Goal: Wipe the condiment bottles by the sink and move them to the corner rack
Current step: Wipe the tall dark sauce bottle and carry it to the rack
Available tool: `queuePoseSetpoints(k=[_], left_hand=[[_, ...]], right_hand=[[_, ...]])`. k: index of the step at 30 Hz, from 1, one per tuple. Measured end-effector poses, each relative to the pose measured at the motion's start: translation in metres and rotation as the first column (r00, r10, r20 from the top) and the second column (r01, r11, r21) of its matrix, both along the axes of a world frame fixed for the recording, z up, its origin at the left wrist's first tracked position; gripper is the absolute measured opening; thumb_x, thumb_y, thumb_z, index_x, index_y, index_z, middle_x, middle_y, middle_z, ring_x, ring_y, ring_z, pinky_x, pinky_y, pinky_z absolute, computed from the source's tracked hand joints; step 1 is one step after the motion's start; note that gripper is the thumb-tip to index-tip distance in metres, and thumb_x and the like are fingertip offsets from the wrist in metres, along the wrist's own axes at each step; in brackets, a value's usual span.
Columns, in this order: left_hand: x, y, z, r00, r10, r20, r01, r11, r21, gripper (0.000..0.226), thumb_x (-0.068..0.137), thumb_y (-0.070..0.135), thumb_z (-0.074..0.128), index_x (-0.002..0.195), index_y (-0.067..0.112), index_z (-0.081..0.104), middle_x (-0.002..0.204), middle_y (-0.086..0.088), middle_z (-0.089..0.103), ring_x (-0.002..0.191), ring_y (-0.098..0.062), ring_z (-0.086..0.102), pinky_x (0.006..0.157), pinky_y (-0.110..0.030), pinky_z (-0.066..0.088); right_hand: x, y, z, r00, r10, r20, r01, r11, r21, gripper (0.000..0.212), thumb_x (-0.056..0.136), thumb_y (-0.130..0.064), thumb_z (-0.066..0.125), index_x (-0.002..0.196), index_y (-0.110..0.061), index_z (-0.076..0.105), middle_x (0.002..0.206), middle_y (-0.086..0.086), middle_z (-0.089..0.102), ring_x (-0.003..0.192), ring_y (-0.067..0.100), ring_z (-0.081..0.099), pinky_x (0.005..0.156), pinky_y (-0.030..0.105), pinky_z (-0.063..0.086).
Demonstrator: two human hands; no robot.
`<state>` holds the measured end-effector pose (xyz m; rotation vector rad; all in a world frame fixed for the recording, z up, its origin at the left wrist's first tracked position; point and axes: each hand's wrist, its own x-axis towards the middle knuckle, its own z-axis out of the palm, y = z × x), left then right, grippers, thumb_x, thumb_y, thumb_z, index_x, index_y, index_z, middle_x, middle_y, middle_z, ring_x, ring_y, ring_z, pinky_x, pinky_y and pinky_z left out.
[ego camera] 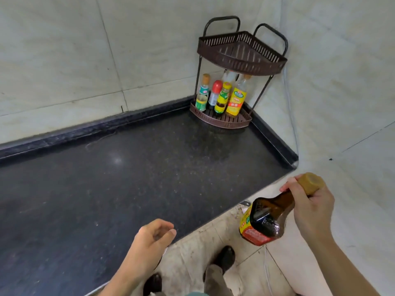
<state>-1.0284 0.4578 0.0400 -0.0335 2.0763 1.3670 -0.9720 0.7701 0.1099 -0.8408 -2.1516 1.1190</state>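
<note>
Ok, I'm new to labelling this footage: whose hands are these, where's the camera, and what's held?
No machine here: a person wears a camera on the head, looking down at their own hands. The right hand grips a dark brown glass bottle with a tan cap by its neck, tilted, beyond the edge of the black speckled stone counter. The left hand is relaxed and holds nothing. In the corner stands a brown two-tier slatted rack, several small bottles on its lower shelf.

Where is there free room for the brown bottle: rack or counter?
Upper basket looks bare for the brown bottle. The countertop is free between the back ledge and its front edge. The lower tray is crowded with bottles, only a thin front strip bare.
</note>
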Motion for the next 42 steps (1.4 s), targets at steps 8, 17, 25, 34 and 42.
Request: queuePoseSetpoints(k=[8, 17, 25, 34, 42], left_hand=[[-0.039, 0.133, 0.013, 0.996, 0.061, -0.067, -0.064, 0.997, -0.044, 0.005, 0.09, 0.027, 0.064, 0.091, 0.03, 0.067, 0.087, 0.005, 0.074, 0.083, -0.011, 0.068, 0.079, -0.03, 0.054], [-0.076, 0.213, 0.027, 0.991, 0.108, -0.085, -0.112, 0.993, -0.046, 0.005, 0.089, 0.031, 0.064, 0.094, 0.031, 0.067, 0.091, 0.002, 0.073, 0.088, -0.01, 0.068, 0.086, -0.029, 0.054], [-0.15, 0.235, 0.037, 0.975, 0.191, -0.116, -0.187, 0.981, 0.047, 0.005, 0.09, 0.029, 0.063, 0.093, 0.029, 0.067, 0.088, 0.002, 0.073, 0.08, -0.004, 0.067, 0.075, -0.021, 0.052], [-0.195, 0.241, 0.032, 0.952, 0.287, -0.11, -0.278, 0.957, 0.084, 0.007, 0.091, 0.033, 0.06, 0.096, 0.031, 0.065, 0.092, 0.0, 0.072, 0.089, -0.009, 0.068, 0.076, -0.02, 0.051], [-0.186, 0.255, 0.03, 0.895, 0.432, -0.107, -0.428, 0.902, 0.058, 0.006, 0.09, 0.032, 0.062, 0.094, 0.03, 0.066, 0.087, 0.003, 0.072, 0.078, 0.0, 0.066, 0.066, -0.013, 0.046]], right_hand=[[-0.079, 0.109, -0.005, 0.978, 0.186, -0.097, -0.196, 0.975, -0.107, 0.014, 0.085, -0.018, 0.063, 0.071, -0.013, 0.064, 0.074, 0.001, 0.064, 0.079, 0.021, 0.062, 0.073, 0.038, 0.052], [-0.217, 0.187, 0.09, 0.853, 0.393, -0.345, -0.412, 0.911, 0.019, 0.027, 0.086, -0.008, 0.058, 0.069, 0.013, 0.059, 0.057, -0.005, 0.061, 0.059, 0.008, 0.057, 0.066, 0.023, 0.049], [-0.346, 0.2, 0.227, 0.653, 0.336, -0.679, -0.437, 0.899, 0.025, 0.015, 0.081, -0.014, 0.06, 0.071, -0.012, 0.05, 0.047, -0.002, 0.055, 0.044, 0.023, 0.053, 0.05, 0.029, 0.047], [-0.468, 0.201, 0.214, 0.762, 0.372, -0.531, -0.41, 0.911, 0.05, 0.015, 0.08, -0.017, 0.059, 0.084, -0.006, 0.049, 0.057, 0.006, 0.054, 0.048, 0.017, 0.054, 0.052, 0.029, 0.049], [-0.531, 0.214, 0.189, 0.804, 0.384, -0.453, -0.437, 0.899, -0.014, 0.015, 0.078, -0.023, 0.058, 0.079, -0.019, 0.044, 0.059, 0.003, 0.055, 0.044, 0.011, 0.053, 0.051, 0.028, 0.048]])
